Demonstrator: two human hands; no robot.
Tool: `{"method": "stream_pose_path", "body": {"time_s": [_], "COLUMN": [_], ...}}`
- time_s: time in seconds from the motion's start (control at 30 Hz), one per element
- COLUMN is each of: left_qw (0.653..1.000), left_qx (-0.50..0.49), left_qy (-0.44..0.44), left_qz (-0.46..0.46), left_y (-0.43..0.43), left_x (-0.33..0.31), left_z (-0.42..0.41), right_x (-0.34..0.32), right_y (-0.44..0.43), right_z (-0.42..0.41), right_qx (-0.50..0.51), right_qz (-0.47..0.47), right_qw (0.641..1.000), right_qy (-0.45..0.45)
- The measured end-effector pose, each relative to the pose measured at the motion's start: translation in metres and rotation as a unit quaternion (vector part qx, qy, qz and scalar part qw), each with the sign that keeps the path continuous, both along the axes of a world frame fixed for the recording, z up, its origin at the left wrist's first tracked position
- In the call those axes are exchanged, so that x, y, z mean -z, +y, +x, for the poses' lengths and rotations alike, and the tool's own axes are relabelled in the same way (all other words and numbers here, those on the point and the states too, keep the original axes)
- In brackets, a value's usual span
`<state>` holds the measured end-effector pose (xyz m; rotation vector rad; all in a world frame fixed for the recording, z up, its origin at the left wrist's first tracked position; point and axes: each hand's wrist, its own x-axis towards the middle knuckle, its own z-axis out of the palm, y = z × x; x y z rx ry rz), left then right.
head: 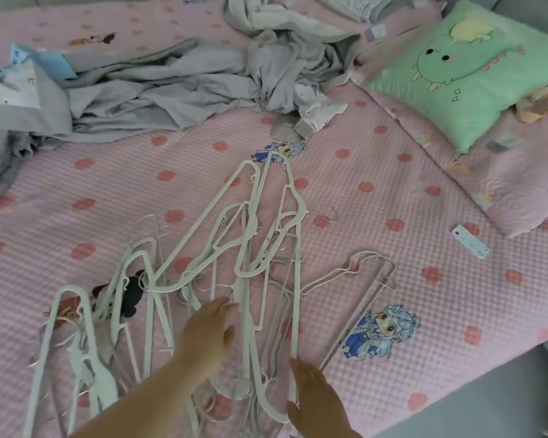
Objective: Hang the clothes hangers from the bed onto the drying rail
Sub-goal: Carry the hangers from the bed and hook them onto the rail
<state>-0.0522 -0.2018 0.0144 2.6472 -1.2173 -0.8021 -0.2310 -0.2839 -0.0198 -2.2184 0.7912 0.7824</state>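
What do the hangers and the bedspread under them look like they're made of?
Hangers: probably plastic or plastic-coated, matte white; smooth, even, thin bars with moulded curves. Bedspread: soft fabric, possibly cotton, matte; a fine waffle-like grid texture with printed pink flowers.

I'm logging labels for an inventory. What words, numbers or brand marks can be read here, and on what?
Blue-and-white cloth: dark marks, too blurred to read.
White strip: small marks, too small to read.
No readable text elsewhere.

Soft even daylight, slight motion blur
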Motion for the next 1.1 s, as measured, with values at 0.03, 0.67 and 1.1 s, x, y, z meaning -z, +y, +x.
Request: {"method": "stream_pose_path", "body": {"time_s": [0.03,0.67,1.1], "left_qw": [1.000,0.956,0.973], "left_qx": [0.014,0.214,0.161], "left_qy": [-0.005,-0.103,-0.136], "left_qz": [-0.006,0.171,0.096], "left_y": [-0.011,-0.061,-0.066], "left_x": [0.003,0.025,-0.044], "left_z": [0.009,0.062,0.065], "right_x": [0.002,-0.010,-0.049], "right_y": [0.001,0.003,-0.007], "right_z": [0.001,0.003,-0.031], "right_qx": [0.001,0.036,0.149], "right_qz": [-0.004,0.014,-0.014], "right_qw": [1.000,0.999,0.987], "right_qy": [0.005,0.036,0.053]}}
